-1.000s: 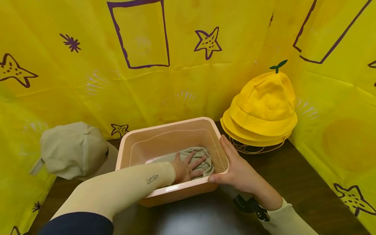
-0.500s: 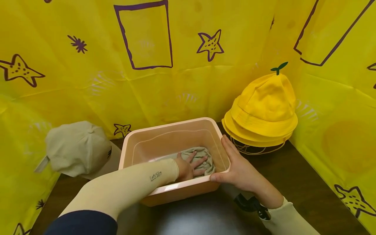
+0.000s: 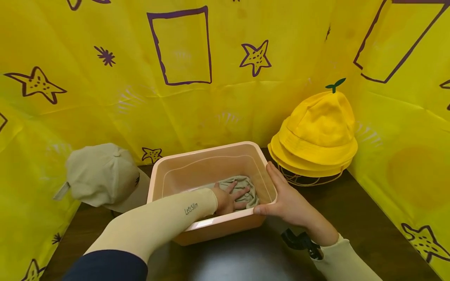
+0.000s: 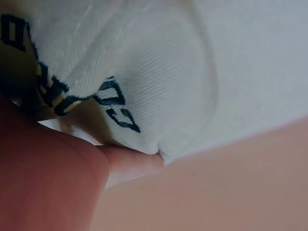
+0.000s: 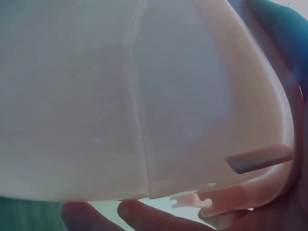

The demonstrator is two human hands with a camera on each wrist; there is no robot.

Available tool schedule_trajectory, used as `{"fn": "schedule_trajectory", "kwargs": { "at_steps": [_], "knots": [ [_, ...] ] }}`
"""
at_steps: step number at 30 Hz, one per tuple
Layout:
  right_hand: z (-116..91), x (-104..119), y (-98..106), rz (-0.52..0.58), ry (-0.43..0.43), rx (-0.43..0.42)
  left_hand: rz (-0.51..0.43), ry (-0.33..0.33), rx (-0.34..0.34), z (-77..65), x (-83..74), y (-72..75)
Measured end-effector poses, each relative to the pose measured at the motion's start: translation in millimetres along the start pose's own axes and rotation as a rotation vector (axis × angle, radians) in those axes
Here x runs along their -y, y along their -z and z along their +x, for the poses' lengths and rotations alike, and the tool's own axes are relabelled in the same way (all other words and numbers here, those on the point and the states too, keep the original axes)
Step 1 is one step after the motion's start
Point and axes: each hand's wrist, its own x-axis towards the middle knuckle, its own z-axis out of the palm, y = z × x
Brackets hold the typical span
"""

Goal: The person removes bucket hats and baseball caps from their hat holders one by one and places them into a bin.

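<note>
A pink plastic bin [image 3: 204,168] sits in front of me, slightly tilted in view. Inside it lies a crumpled beige cap [image 3: 252,198], and dark embroidered lettering shows on its cloth [image 4: 159,91] in the left wrist view. My left hand [image 3: 227,199] reaches over the front rim and rests on this cap with spread fingers. At the bin's right front corner my right hand [image 3: 289,203] grips the rim, thumb on the front side and fingers along the right side. The right wrist view shows its fingers [image 5: 149,217] against the bin's outer wall.
Another beige cap [image 3: 105,175] stands left of the bin on the dark table [image 3: 355,226]. A stack of yellow bucket hats [image 3: 318,136] with a green sprout on top stands at the back right. Yellow printed sheeting [image 3: 225,105] encloses the back and sides.
The whole scene has shifted slightly right and down in the head view. Both hands keep their places on the cap and the bin's rim.
</note>
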Motion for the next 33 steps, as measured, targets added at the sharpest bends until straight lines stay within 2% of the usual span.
{"fn": "schedule_trajectory", "kwargs": {
  "at_steps": [4,7,12,15,17,19,22,25,27,30,33],
  "knots": [
    [-2,0,-1,0.006,0.0,-0.003,0.006,-0.013,-0.016,1.5,-1.3,-3.6],
    [-3,2,-2,0.006,-0.002,0.003,0.004,-0.04,-0.026,-2.8,1.8,-0.4],
    [-2,4,0,0.0,-0.011,0.001,-0.025,-0.119,-0.069,-19.8,12.3,24.9],
    [0,4,1,-0.002,-0.013,-0.001,-0.074,-0.142,-0.078,-36.7,16.0,45.1],
    [0,4,1,0.001,-0.013,0.0,-0.123,-0.133,-0.099,-50.9,19.3,57.9],
    [1,4,0,0.002,-0.009,0.003,-0.177,-0.11,-0.14,-67.8,24.4,69.8],
    [1,2,-1,0.013,-0.006,0.002,-0.256,-0.094,-0.254,-99.3,35.3,83.0],
    [1,1,-1,0.014,-0.002,0.0,-0.272,-0.025,-0.408,-140.0,45.2,84.8],
    [1,1,-2,0.02,-0.001,-0.003,-0.245,0.075,-0.514,-169.8,49.9,78.0],
    [1,0,-2,0.019,0.0,-0.006,-0.194,0.275,-0.658,-214.2,56.5,56.9],
    [1,0,-3,0.018,0.0,-0.004,-0.19,0.439,-0.811,-253.9,63.4,26.1]
  ]
}}
